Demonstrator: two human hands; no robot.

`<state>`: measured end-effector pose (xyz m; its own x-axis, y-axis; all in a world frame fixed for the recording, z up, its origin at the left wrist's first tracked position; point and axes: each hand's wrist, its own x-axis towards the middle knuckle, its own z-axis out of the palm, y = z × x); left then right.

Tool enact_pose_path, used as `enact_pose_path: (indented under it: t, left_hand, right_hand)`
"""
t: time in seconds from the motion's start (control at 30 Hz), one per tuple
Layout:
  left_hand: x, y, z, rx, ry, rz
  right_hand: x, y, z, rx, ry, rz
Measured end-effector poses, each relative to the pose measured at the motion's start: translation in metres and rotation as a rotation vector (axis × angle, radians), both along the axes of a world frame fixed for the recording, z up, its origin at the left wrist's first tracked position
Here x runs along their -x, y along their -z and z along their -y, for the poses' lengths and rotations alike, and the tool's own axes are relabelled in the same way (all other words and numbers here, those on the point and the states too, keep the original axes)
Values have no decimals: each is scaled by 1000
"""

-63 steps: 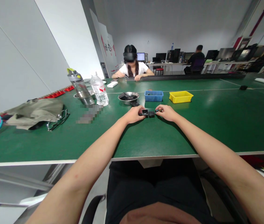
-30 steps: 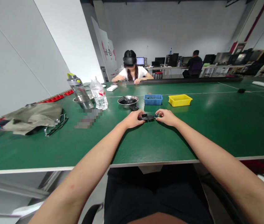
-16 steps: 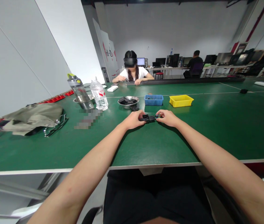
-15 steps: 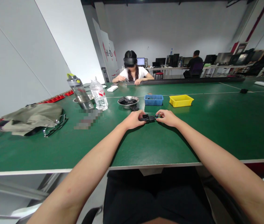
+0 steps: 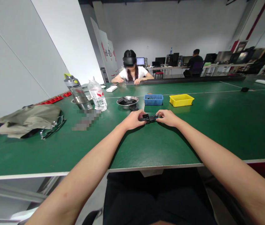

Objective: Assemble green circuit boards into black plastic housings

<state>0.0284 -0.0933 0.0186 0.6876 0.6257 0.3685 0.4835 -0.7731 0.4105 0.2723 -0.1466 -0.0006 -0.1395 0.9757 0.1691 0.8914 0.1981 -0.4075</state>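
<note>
My left hand point(image 5: 134, 120) is closed on the left end of a small black plastic casing point(image 5: 149, 118), just above the green table point(image 5: 142, 147). At the casing's right end, my right hand point(image 5: 167, 118) pinches a small green circuit board point(image 5: 157, 116), mostly hidden by the fingers. The board is against or very close to the casing; I cannot tell whether it sits inside. Beyond my left hand, a steel bowl point(image 5: 136, 100) holds black plastic parts point(image 5: 125, 101), and another black part point(image 5: 133, 108) lies by its near rim.
A blue bin point(image 5: 153, 104) with small parts and a yellow bin point(image 5: 181, 102) stand beyond my hands. To the left are a water bottle point(image 5: 97, 95), a grey drinking bottle point(image 5: 78, 93), a cloth bag point(image 5: 31, 120) and glasses point(image 5: 52, 128). A person point(image 5: 132, 72) sits across the table.
The view has shifted slightly. My hands stay at the casing, with the circuit board held at its right end. The person opposite has lowered a hand to the table.
</note>
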Motion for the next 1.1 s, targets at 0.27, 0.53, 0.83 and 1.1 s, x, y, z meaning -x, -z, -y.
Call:
enact_pose_path:
  t: [0.27, 0.53, 0.83, 1.1]
  left_hand:
    - [1, 1, 0, 31, 13, -17]
    - [1, 0, -1, 28, 13, -45]
    - [2, 0, -3, 11, 2, -87]
    - [3, 1, -2, 24, 12, -86]
  right_hand:
    - [4, -2, 4, -137, -16, -87]
    - [12, 4, 3, -197, -77, -106]
    - [10, 0, 3, -177, -46, -98]
    - [8, -2, 4, -176, -36, -107]
